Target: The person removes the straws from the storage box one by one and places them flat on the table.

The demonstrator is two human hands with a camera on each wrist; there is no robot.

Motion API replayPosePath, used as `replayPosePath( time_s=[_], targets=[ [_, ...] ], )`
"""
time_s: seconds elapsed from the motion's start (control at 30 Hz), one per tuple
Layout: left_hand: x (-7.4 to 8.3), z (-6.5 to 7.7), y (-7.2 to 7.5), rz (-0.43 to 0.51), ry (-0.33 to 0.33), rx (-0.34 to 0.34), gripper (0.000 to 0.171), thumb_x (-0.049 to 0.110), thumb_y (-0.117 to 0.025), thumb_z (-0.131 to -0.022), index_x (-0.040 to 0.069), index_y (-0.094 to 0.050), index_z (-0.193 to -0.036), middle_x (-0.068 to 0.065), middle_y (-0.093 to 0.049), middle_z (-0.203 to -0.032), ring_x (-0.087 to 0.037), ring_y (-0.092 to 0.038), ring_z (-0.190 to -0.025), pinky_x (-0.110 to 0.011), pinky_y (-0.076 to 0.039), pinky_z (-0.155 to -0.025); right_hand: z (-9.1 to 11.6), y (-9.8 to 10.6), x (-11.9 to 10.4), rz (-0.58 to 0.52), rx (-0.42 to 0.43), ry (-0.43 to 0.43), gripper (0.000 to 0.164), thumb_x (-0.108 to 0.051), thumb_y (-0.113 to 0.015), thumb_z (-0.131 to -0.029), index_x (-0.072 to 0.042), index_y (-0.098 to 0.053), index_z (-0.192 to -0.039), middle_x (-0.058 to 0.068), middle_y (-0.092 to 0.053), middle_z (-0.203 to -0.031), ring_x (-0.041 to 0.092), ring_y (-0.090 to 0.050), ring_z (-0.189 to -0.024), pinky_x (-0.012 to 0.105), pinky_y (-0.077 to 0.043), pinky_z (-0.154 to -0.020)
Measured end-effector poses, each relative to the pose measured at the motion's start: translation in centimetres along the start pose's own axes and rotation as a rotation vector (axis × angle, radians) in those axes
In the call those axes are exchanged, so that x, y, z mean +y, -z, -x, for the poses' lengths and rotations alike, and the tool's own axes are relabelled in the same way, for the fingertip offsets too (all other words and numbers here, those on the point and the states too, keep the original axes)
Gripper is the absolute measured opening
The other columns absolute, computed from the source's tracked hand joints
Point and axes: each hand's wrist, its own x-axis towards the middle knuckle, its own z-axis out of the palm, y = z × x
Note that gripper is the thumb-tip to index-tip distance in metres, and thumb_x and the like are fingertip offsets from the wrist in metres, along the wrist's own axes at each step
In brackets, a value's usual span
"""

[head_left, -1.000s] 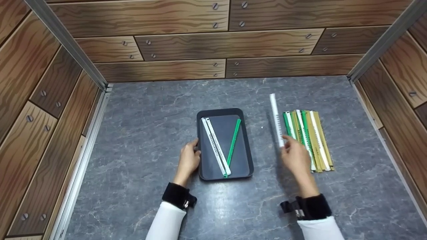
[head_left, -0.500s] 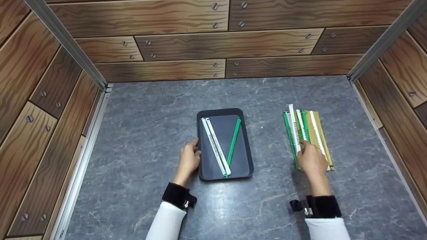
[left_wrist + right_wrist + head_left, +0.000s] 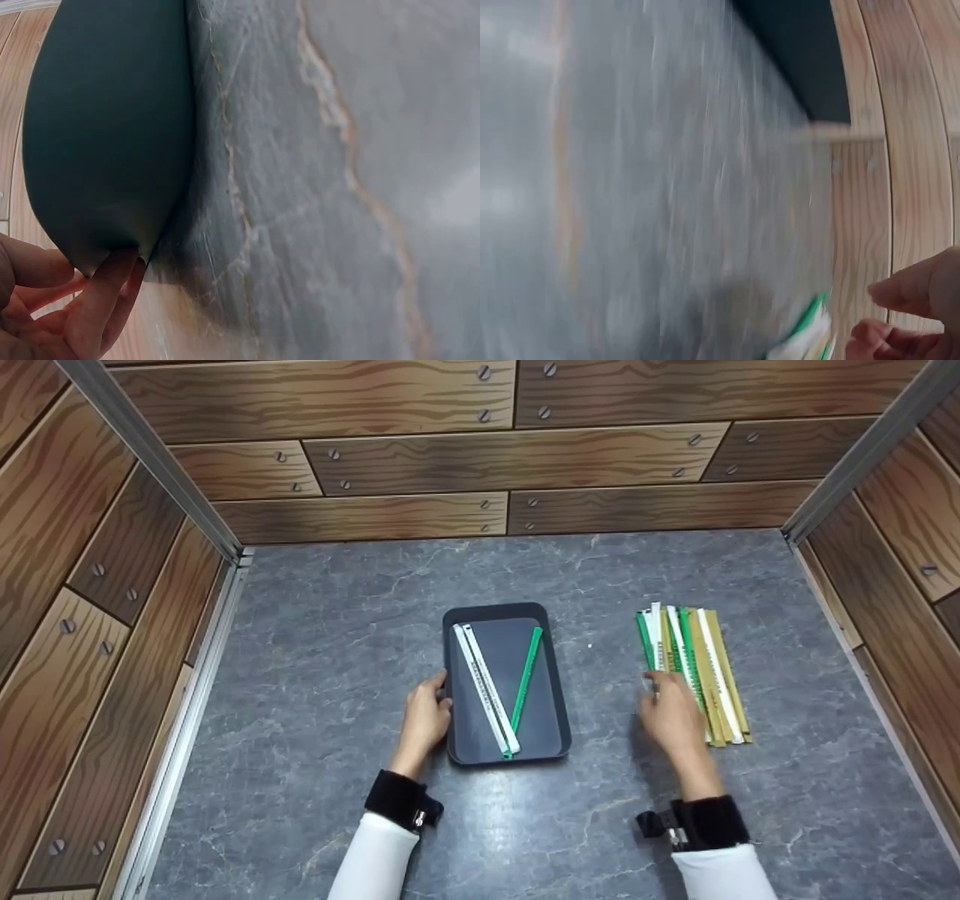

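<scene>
A dark shallow tray [image 3: 560, 690] lies mid-table, with two white straw-like wrapped sticks [image 3: 480, 682] and a green one [image 3: 527, 675] inside. My left hand [image 3: 424, 721] grips its left wall; the left wrist view shows fingertips [image 3: 124, 281] at the tray's wall. To the right lies a row of slim white, green and gold wrapped sticks [image 3: 709, 660], printed along their length. Over its left part hovers my right hand [image 3: 671, 712], hiding the sticks' lower ends. In the blurred right wrist view, the thumb [image 3: 911, 289] stands apart from the fingers, with nothing visible between them.
Grey marbled tabletop [image 3: 315, 645] surrounds the tray and the row. Wood-patterned panels [image 3: 420, 465] stand at the back and both sides, joined by metal corner posts [image 3: 157, 457]. A tiny white speck [image 3: 589, 645] lies between tray and row.
My right hand has brought a white stick rightward onto the row's left part, let it go, and moved slightly back left. The left hand and tray have stayed put.
</scene>
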Motion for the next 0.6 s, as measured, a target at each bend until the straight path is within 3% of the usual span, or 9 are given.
replayPosePath(
  time_s=[0.37, 0.6],
  targets=[
    [-0.1, -0.1, 0.0, -0.001, -0.008, 0.015, 0.047, -0.009, -0.062, -0.087, -0.007, -0.056, -0.133, -0.024, -0.059, -0.13, -0.036, -0.056, -0.12, -0.045, -0.044, -0.102, 0.9, -5.2, -8.5, -0.159, -0.13, 0.327, 0.028, 0.005, -0.068, -0.084, 0.002, -0.069, -0.111, 0.014, -0.067, -0.1, 0.027, -0.064, -0.088, 0.037, -0.056, -0.077],
    [0.0, 0.1, 0.0, 0.001, 0.005, 0.011, 0.048, -0.009, -0.062, -0.087, -0.007, -0.055, -0.135, -0.024, -0.059, -0.129, -0.036, -0.058, -0.116, -0.044, -0.045, -0.101, 1.7, -8.3, -11.4, -0.093, -0.271, 0.399, 0.029, -0.001, -0.068, -0.086, -0.003, -0.07, -0.114, 0.009, -0.067, -0.1, 0.019, -0.064, -0.082, 0.033, -0.056, -0.069]
  ],
)
